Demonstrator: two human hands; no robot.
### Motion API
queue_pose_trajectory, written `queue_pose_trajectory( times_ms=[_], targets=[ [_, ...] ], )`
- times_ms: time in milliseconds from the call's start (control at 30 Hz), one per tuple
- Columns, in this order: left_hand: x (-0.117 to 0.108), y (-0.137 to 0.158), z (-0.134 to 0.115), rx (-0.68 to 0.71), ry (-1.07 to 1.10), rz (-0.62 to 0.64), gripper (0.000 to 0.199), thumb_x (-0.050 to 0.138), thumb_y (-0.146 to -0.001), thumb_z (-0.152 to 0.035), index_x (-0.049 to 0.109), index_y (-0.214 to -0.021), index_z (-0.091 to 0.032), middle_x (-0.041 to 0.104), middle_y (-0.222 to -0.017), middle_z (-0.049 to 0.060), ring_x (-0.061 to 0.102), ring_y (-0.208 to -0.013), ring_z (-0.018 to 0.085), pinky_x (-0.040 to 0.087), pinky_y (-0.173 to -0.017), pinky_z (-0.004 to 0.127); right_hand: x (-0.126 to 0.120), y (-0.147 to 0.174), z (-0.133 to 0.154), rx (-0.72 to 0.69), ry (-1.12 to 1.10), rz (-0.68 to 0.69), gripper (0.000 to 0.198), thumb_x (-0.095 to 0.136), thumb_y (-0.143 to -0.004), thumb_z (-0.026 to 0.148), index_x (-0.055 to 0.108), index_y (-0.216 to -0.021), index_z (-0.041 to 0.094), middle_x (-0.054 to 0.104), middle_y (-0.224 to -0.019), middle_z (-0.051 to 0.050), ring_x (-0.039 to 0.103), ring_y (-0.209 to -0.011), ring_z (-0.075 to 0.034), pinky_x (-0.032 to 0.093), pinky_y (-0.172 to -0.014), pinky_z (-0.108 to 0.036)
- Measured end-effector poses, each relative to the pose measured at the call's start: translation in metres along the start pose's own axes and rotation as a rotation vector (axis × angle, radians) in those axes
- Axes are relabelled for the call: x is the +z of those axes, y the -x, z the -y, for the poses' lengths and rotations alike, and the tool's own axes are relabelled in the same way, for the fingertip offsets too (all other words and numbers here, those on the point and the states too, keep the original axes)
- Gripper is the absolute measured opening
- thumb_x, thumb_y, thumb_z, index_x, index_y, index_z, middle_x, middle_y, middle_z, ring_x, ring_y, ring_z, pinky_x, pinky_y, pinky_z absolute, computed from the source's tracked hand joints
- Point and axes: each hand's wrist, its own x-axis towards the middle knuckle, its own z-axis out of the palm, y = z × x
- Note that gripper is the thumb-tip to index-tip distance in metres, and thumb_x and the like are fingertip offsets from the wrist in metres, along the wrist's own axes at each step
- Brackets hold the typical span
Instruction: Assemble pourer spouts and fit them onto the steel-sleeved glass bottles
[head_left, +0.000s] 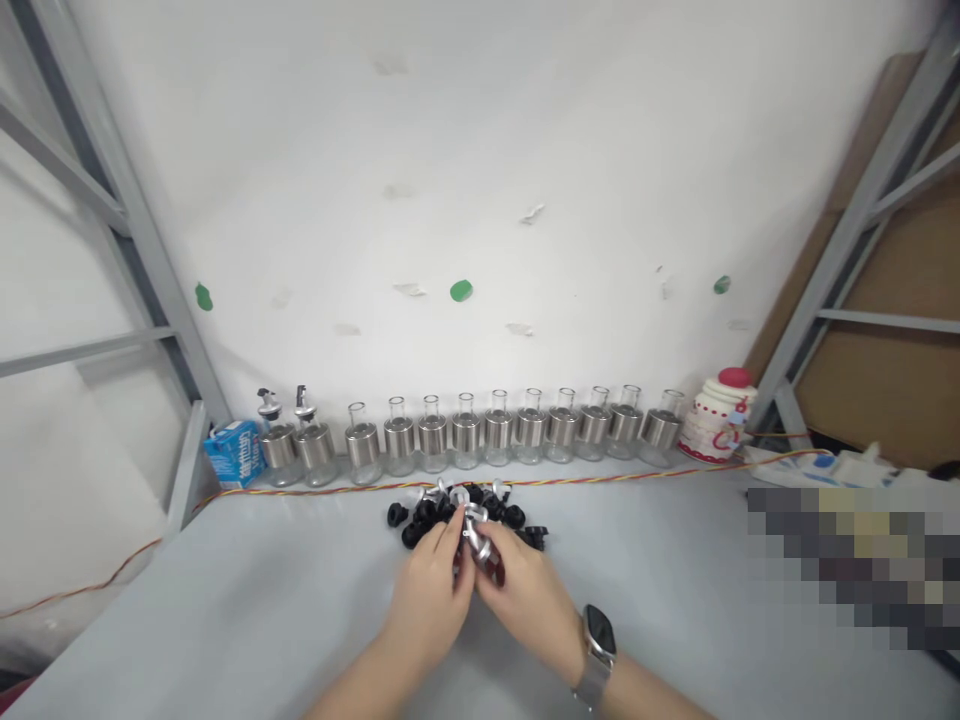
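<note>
My left hand (431, 585) and my right hand (521, 580) meet at the middle of the table, both closed around a silver pour spout (478, 540). The spout's lower end is partly hidden by my fingers. Just beyond my hands lies a pile of black stoppers and silver spout parts (427, 508), some of it covered by my fingers. Along the wall stands a row of several glass bottles with steel bands (466, 430), their necks bare. At the row's left end, two bottles (313, 440) carry silver and black pour spouts.
A blue carton (236, 455) stands at the far left. At the right end is a white and red jar (718, 415), with white packets (847, 465) beyond it. A red and yellow cord (600, 479) crosses the grey table (285, 590). Metal frame posts (832, 240) flank both sides.
</note>
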Motion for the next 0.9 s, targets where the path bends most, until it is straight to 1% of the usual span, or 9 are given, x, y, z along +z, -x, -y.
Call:
queue_pose_trajectory(
  times_ms=[100,200,267,367,600,667,733,800,900],
  targets=[
    [-0.006,-0.002,0.001,0.090,-0.004,0.039,0.044,0.034,-0.083,-0.022,0.036,-0.127,-0.019,0.057,-0.088,0.008,0.055,-0.079,0.018,0.046,-0.072,0.031,-0.001,-0.003,-0.005,0.073,-0.201,0.035,0.019,0.048,-0.073,0.016,0.053,-0.091,0.017,0.061,-0.076,-0.002,0.057,-0.066,-0.015,0.046,-0.059,-0.024],
    [-0.010,-0.004,0.003,0.173,-0.045,0.062,0.043,0.035,-0.084,-0.027,0.035,-0.126,-0.018,0.056,-0.085,0.007,0.055,-0.077,0.018,0.047,-0.070,0.030,-0.004,-0.007,-0.010,0.199,-0.454,0.153,0.018,0.047,-0.071,0.016,0.049,-0.089,0.017,0.053,-0.063,0.004,0.052,-0.046,-0.008,0.042,-0.041,-0.018],
    [-0.012,-0.006,0.006,0.212,-0.102,0.043,0.041,0.037,-0.084,-0.031,0.038,-0.123,-0.017,0.057,-0.085,0.007,0.055,-0.077,0.018,0.047,-0.069,0.030,-0.006,-0.009,-0.011,0.259,-0.573,0.233,0.018,0.047,-0.069,0.014,0.048,-0.087,0.017,0.048,-0.060,0.007,0.049,-0.039,-0.006,0.038,-0.034,-0.015],
    [-0.013,-0.008,0.010,0.251,-0.184,0.025,0.035,0.038,-0.084,-0.034,0.046,-0.113,-0.016,0.058,-0.087,0.008,0.056,-0.078,0.019,0.047,-0.068,0.031,-0.009,-0.011,-0.010,0.274,-0.653,0.311,0.016,0.047,-0.067,0.013,0.047,-0.082,0.017,0.045,-0.056,0.008,0.047,-0.038,-0.005,0.035,-0.032,-0.013],
    [-0.015,-0.008,0.015,0.338,-0.241,-0.037,0.028,0.041,-0.082,-0.033,0.053,-0.100,-0.015,0.061,-0.079,0.008,0.058,-0.070,0.018,0.046,-0.063,0.028,-0.012,-0.008,-0.008,0.239,-0.717,0.375,0.018,0.052,-0.070,0.019,0.047,-0.087,0.018,0.047,-0.062,0.007,0.044,-0.040,-0.003,0.034,-0.032,-0.012],
    [-0.015,-0.007,0.016,0.326,-0.217,-0.040,0.027,0.042,-0.082,-0.033,0.053,-0.099,-0.014,0.061,-0.078,0.008,0.058,-0.069,0.018,0.045,-0.061,0.027,-0.013,-0.008,-0.007,0.228,-0.717,0.375,0.019,0.052,-0.071,0.021,0.047,-0.088,0.018,0.047,-0.063,0.007,0.043,-0.041,-0.004,0.034,-0.033,-0.013],
    [-0.014,-0.006,0.015,0.279,-0.153,-0.031,0.027,0.043,-0.081,-0.033,0.053,-0.097,-0.015,0.062,-0.076,0.007,0.057,-0.067,0.018,0.044,-0.061,0.027,-0.015,-0.007,-0.004,0.196,-0.672,0.344,0.017,0.052,-0.072,0.020,0.050,-0.088,0.017,0.047,-0.063,0.006,0.043,-0.042,-0.004,0.035,-0.035,-0.014],
    [-0.012,-0.005,0.011,0.172,-0.013,-0.009,0.025,0.042,-0.082,-0.034,0.054,-0.095,-0.016,0.062,-0.075,0.005,0.057,-0.065,0.016,0.043,-0.061,0.025,-0.017,-0.004,0.001,0.129,-0.563,0.264,0.015,0.052,-0.072,0.021,0.053,-0.087,0.017,0.049,-0.065,0.004,0.045,-0.048,-0.006,0.039,-0.041,-0.016],
    [-0.009,-0.004,0.001,-0.025,0.290,0.011,0.024,0.037,-0.084,-0.033,0.054,-0.093,-0.019,0.063,-0.079,0.003,0.057,-0.069,0.014,0.043,-0.063,0.023,-0.020,0.001,0.010,0.005,-0.328,0.135,0.015,0.052,-0.074,0.023,0.056,-0.088,0.018,0.053,-0.066,0.002,0.048,-0.056,-0.009,0.040,-0.051,-0.019]
  ],
)
